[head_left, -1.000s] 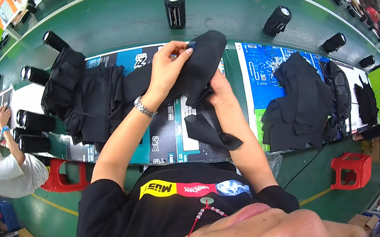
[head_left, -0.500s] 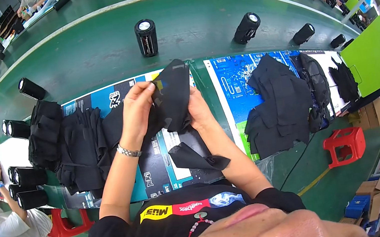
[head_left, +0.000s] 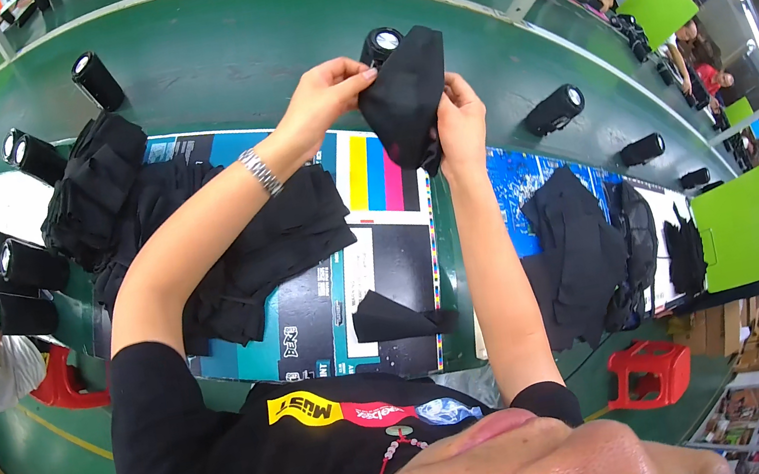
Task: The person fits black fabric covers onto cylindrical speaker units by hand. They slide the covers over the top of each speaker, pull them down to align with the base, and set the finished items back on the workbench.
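Stretched between my two hands is a piece of black cloth [head_left: 404,101], held up over the far part of the bench. My left hand [head_left: 332,95] pinches its left edge between thumb and fingers. On the other side my right hand [head_left: 461,124] has its fingers closed on the right edge. Just behind the cloth stands a black cylinder [head_left: 382,41] with a pale round top, like a portable speaker; the cloth hides most of it. A small loose black cloth piece [head_left: 391,317] lies near my chest, on a printed sheet [head_left: 390,257].
Black cloth piles lie at left [head_left: 271,241] and right [head_left: 567,255]. More cylinders stand along the bench, one at the far left [head_left: 96,81], one at right [head_left: 555,109], several at the left edge [head_left: 34,262]. A green panel [head_left: 753,222] and red stool [head_left: 647,372] are at right. Co-workers sit around.
Both hands have moved away from my body with the black cloth, up to the standing cylinder. The view has turned, shifting the bench. The small loose cloth piece still lies near my chest.
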Demonstrator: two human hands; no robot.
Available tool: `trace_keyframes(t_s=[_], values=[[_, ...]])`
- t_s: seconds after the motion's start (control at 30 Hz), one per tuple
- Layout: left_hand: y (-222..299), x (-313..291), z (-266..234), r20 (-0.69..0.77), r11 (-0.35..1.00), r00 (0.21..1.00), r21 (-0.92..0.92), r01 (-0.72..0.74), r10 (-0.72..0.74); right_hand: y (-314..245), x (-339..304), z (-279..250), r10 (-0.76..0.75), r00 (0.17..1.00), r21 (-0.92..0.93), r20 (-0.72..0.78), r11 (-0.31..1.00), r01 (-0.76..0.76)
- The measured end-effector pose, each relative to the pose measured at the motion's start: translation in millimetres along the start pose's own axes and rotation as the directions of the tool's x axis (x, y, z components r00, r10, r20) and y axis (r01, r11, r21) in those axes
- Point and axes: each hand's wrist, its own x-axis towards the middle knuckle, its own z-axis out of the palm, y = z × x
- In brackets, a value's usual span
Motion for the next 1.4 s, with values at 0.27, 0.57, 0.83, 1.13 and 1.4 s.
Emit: trace_keyframes(t_s=[0.27,0.57,0.83,1.13,1.4], values=[[-41,85,-24,-0.197,0.921,0.946,0.344,-0.181,0.259,22,74,17,-0.506,0.848,-0.624,-0.154,0.716,0.314],[-70,128,-30,-0.265,1.0,0.964,0.004,-0.01,0.011,53,125,12,0.044,0.988,-0.005,-0.148,0.999,-0.045],[-77,143,-26,-0.177,0.959,0.943,-0.068,0.275,-0.283,64,136,-23,0.306,0.938,0.013,-0.163,0.951,-0.308],[-53,182,-29,-0.1,0.863,0.86,0.034,0.505,-0.5,77,150,-47,0.2,0.972,-0.504,-0.127,0.831,-0.237],[-76,181,31,0.005,0.938,0.939,-0.061,0.342,-0.343,89,156,-76,0.169,0.967,-0.619,-0.19,0.744,-0.252]])
